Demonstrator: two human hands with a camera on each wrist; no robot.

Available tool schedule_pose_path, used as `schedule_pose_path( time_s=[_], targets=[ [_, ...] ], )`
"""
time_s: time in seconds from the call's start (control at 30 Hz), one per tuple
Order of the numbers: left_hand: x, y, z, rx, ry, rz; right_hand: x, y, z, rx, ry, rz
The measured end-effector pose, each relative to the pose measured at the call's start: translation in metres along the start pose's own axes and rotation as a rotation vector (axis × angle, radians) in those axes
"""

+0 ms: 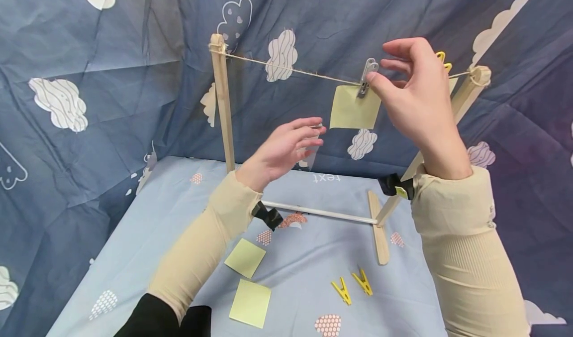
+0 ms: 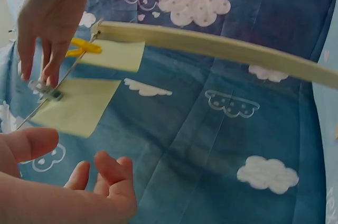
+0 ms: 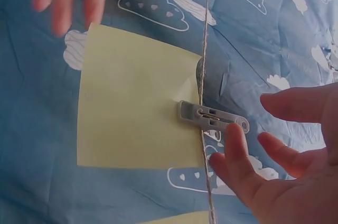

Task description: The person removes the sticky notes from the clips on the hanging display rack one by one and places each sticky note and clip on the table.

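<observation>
A yellow sticky note hangs from the twine, held by a grey clothespin. My right hand is right beside this clothespin with fingers and thumb spread apart. In the right wrist view one fingertip lies at the clothespin's handle end; whether it touches, I cannot tell. My left hand hovers below and left of the note, fingers loosely extended, holding nothing. Behind the right hand a yellow clothespin clips a second note near the post.
Wooden posts carry the twine, and a white rod runs low between them. Two pale yellow notes and two yellow clothespins lie on the light blue cloth. A dark blue cloud-patterned curtain hangs behind.
</observation>
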State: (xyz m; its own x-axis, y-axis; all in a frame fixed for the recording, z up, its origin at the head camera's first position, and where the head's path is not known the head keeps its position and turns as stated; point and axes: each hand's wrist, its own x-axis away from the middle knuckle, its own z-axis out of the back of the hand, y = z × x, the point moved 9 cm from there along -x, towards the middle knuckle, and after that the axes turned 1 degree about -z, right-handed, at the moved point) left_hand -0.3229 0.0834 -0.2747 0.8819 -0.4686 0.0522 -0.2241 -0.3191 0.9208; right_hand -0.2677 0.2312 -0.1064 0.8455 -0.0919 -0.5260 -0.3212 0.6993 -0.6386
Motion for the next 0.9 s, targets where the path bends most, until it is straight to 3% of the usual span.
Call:
schedule_pose_path(
  time_s=[0.2,0.43,0.6,0.9],
  targets=[
    [-0.007,-0.013,-0.019,0.011,-0.025,0.031,-0.004,0.004,-0.008,-0.008,-0.067,-0.048],
    [-0.011,-0.011,-0.034,0.084,-0.040,-0.040,-0.007,0.006,-0.015,-0.078,-0.105,-0.087],
    [-0.012,-0.006,-0.038,0.151,-0.025,-0.100,-0.008,0.006,-0.017,-0.124,-0.120,-0.084],
    [-0.011,-0.001,-0.035,0.207,0.059,-0.139,-0.009,0.007,-0.013,-0.186,-0.095,-0.066]
  ],
)
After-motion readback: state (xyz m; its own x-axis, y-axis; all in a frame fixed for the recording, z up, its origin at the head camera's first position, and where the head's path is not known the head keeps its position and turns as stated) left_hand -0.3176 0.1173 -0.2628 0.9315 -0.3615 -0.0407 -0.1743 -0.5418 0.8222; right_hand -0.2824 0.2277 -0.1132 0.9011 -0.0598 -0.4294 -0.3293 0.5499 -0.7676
